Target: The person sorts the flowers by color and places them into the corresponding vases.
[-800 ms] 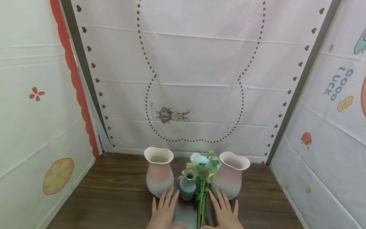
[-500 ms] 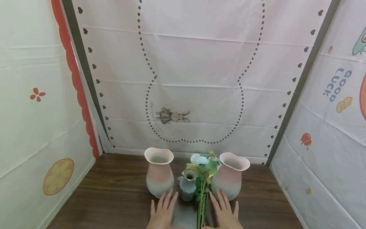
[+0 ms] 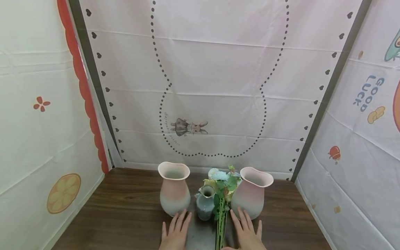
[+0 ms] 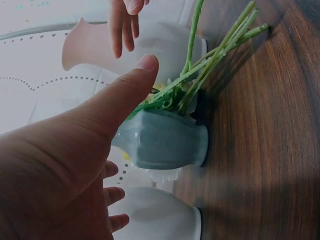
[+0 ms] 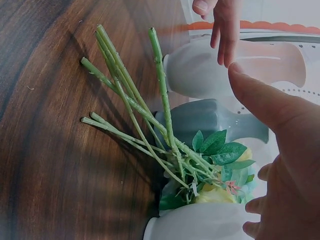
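Note:
In the head view my left hand [image 3: 175, 233] is open, fingers spread, just in front of the left pink-and-grey vase [image 3: 175, 194]. My right hand [image 3: 246, 232], also spread, lies by the foot of the right pink-and-grey vase [image 3: 248, 194], its fingertips overlapping that vase. Between the hands runs a bunch of artificial flowers [image 3: 222, 175], with green stems [image 3: 221, 222] pointing toward the person. A small blue-grey vase [image 3: 205, 205] stands left of the flowers. The left wrist view has the ribbed blue-grey vase [image 4: 167, 140] beyond the left thumb. Neither hand holds anything.
Everything stands on a dark wood-grain table [image 3: 131, 215]. A cloth backdrop [image 3: 215, 66] with a rabbit print rises behind it. Printed cloth sides close in the left [image 3: 28, 149] and the right [image 3: 359, 139].
My left hand has drawn back slightly toward the person and to the left, away from the stems. My right hand has barely moved. The vases and flowers stay in place.

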A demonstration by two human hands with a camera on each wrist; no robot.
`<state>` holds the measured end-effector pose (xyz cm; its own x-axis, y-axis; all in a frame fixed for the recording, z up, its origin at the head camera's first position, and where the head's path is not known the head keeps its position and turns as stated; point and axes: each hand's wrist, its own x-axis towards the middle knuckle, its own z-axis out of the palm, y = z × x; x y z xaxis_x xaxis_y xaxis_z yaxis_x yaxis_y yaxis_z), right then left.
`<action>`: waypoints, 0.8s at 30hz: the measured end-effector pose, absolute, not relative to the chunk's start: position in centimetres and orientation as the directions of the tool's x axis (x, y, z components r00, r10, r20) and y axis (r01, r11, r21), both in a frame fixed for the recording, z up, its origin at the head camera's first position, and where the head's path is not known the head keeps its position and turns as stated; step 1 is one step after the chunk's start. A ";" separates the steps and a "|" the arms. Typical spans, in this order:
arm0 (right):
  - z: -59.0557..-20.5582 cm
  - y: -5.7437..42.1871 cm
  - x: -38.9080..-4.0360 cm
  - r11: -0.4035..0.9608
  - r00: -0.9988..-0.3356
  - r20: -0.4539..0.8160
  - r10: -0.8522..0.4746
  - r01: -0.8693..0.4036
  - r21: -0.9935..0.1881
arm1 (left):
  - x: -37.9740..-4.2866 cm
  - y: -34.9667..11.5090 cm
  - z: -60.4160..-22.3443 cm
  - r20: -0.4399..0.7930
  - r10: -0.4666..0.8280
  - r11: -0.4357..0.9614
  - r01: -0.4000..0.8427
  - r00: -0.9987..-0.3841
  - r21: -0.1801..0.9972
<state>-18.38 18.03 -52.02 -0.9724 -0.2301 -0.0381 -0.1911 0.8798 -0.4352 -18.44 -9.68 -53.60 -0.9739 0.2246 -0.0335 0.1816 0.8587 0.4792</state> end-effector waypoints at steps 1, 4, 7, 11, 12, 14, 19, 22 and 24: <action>-52.0 18.0 -18.4 0.881 -0.973 -0.038 -0.230 -0.191 -0.434 | -18.5 -9.8 -53.7 -0.039 0.224 0.859 0.178 -0.974 0.480; -51.9 18.0 -18.3 0.881 -0.973 -0.038 -0.228 -0.189 -0.434 | -18.6 -10.2 -54.0 -0.061 0.225 0.857 0.168 -0.972 0.487; -51.9 18.0 -18.2 0.877 -0.974 -0.040 -0.224 -0.183 -0.444 | -18.7 -10.4 -54.3 -0.074 0.223 0.854 0.158 -0.972 0.496; -51.9 18.0 -18.2 0.871 -0.974 -0.039 -0.223 -0.181 -0.457 | -18.6 -10.6 -54.6 -0.066 0.205 0.853 0.145 -0.977 0.501; -52.0 18.0 -18.2 0.869 -0.974 -0.039 -0.225 -0.183 -0.459 | -18.6 -10.6 -54.6 -0.063 0.196 0.857 0.139 -0.979 0.497; -52.0 18.0 -18.2 0.865 -0.972 -0.038 -0.232 -0.188 -0.464 | -18.5 -10.7 -54.6 -0.056 0.175 0.865 0.127 -0.983 0.486; -52.1 18.2 -18.3 0.865 -0.969 -0.046 -0.241 -0.193 -0.464 | -18.2 -10.9 -54.7 -0.036 0.147 0.869 0.112 -0.988 0.482; -52.0 18.1 -18.3 0.872 -0.970 -0.059 -0.236 -0.185 -0.453 | -18.0 -10.9 -54.8 -0.026 0.141 0.863 0.110 -0.990 0.494; -52.0 18.0 -18.2 0.877 -0.971 -0.069 -0.229 -0.175 -0.448 | -17.9 -11.0 -54.8 -0.026 0.131 0.861 0.101 -0.991 0.498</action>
<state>-18.20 18.03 -52.03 -0.9710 -0.2290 -0.0691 -0.1749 0.8766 -0.4484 -17.94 -10.97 -54.82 -0.9910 0.1312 -0.0256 0.1011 0.8611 0.4982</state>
